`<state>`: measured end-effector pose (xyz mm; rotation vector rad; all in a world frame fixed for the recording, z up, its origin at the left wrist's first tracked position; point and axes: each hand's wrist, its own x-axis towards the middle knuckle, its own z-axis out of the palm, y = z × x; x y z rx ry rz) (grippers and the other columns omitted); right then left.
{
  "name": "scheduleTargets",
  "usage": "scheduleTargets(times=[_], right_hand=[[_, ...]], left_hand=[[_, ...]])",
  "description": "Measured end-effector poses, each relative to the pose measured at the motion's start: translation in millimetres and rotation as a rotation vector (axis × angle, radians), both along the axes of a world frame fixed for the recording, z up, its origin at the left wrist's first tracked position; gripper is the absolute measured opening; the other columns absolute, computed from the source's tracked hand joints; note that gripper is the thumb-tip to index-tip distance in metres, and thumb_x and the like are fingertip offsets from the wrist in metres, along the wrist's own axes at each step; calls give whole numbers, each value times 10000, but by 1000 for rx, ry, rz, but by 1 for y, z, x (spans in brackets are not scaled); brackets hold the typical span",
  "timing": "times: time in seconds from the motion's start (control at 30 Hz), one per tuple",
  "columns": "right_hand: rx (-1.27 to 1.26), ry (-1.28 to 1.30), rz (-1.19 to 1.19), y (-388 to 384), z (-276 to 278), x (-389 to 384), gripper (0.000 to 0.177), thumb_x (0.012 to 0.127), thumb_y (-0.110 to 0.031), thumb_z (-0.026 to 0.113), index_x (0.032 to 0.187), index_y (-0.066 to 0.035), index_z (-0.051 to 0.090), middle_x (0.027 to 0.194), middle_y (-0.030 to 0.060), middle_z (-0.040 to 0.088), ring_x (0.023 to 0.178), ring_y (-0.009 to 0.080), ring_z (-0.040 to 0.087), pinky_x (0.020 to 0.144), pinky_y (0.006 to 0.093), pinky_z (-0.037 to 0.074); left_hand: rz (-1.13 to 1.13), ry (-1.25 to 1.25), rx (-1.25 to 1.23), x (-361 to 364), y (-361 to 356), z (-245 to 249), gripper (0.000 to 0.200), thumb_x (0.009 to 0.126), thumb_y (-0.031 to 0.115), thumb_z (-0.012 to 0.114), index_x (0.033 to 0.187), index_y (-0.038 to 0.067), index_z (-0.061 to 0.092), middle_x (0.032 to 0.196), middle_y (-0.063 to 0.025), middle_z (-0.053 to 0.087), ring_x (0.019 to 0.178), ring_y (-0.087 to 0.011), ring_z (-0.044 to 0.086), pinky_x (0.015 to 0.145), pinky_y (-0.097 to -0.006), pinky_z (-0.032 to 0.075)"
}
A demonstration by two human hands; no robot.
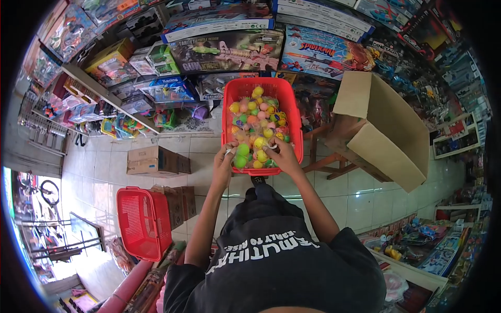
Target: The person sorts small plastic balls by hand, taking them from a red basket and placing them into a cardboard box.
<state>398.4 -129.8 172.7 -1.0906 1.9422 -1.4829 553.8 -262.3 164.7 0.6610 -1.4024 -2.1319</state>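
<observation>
Head view: the left hand [223,161] and the right hand [284,156] are over the near end of the red basket [295,112], apart from each other. The fingers of each are closed in a pinch, each gripping what seems to be a small white strip. Working this well calls for a light fingertip hold on both sides, even tension and wrists low over the rim, so that the thin wrapping does not tear and any ball that slips drops back inside. A hard tug could drag neighbouring packs along, as the wrapping looks tangled; easing it apart by small moves would be safer.

Inside the basket lie the balls [267,132], heaped loosely, small and round, in yellow, lime green, pink and orange. Some seem to be in clear film or netting, though where one pack ends and another begins cannot be told. Two bright green balls [242,150] sit beside the left hand's fingers, glossy and smooth; a yellow ball [260,142] lies between the hands.
</observation>
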Motion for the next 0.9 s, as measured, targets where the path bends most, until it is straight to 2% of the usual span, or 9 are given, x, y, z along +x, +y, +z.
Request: scheduleTargets(times=[0.03, 0.07, 0.13, 0.37, 0.43, 0.53, 0.63, 0.73, 0.9], right_hand=[[-2, -85, 12, 4, -3, 2, 186, 827, -120, 603, 783, -10, 459, 645, -15, 444, 562, 44, 443, 490, 223, 355], [1, -87, 2, 8, -6, 4, 186, 827, -120, 603, 783, -10, 459, 645, -15, 444, 562, 44, 443, 490, 223, 355], [18, -176, -11, 19, -7, 9, 167, 828, -110, 598, 790, -16, 466, 706, -12, 465, 605, 43, 458, 521, 206, 372], [-14, -26, -51, 63, -20, -2, 106, 830, -64, 565, 816, -9, 475, 798, 8, 488, 702, 54, 508, 607, 208, 437], [-52, -200, -52, 77, -16, -3, 161, 814, -79, 575, 834, -6, 433, 744, 33, 476, 660, 88, 496, 602, 245, 437], [-76, -346, -69, 97, -8, -5, 173, 798, -52, 573, 874, -9, 424, 756, 34, 489, 695, 85, 520, 603, 238, 466], [-65, -341, -96, 124, -2, -14, 144, 814, 6, 526, 924, -8, 433, 823, 40, 534, 750, 85, 544, 623, 231, 478], [-92, -258, -125, 155, -6, -29, 126, 820, 5, 513, 918, -6, 434, 830, 48, 549, 750, 83, 550, 609, 229, 483], [-70, -247, -213, 222, 13, -55, 107, 815, -9, 521, 895, 9, 452, 778, 46, 547, 724, 77, 554, 588, 226, 503]], left_hand=[[24, 104, 110, -5, 4, 0, 166, 891, 144, 471, 991, 27, 533, 989, -17, 533, 907, -94, 488, 799, -259, 408], [15, 101, 113, -8, 7, -1, 166, 891, 144, 471, 991, 27, 533, 989, -17, 533, 907, -94, 488, 799, -259, 408], [2, 177, 183, -15, 15, -4, 152, 908, 130, 442, 991, 30, 522, 1106, -30, 494, 1004, -112, 467, 855, -272, 390], [-68, 257, 306, -40, 49, -8, 140, 913, 151, 441, 985, 43, 495, 1110, -64, 505, 999, -142, 485, 871, -297, 398], [-123, 227, 397, -45, 60, -2, 129, 902, 144, 461, 986, 47, 481, 1117, -75, 505, 988, -143, 493, 859, -305, 419], [-142, 216, 334, -60, 79, -3, 147, 883, 118, 492, 1007, 39, 483, 1088, -81, 517, 960, -140, 506, 827, -296, 436], [-204, 167, 306, -72, 107, 17, 203, 855, 104, 538, 1034, 27, 482, 1040, -78, 529, 893, -130, 522, 797, -279, 439], [-223, 134, 212, -92, 137, 12, 252, 832, 98, 569, 1053, 15, 480, 1004, -68, 535, 856, -122, 536, 781, -265, 438], [-291, 133, 207, -127, 199, 21, 275, 797, 41, 589, 1038, 5, 464, 1053, -73, 517, 932, -121, 520, 811, -262, 428]])
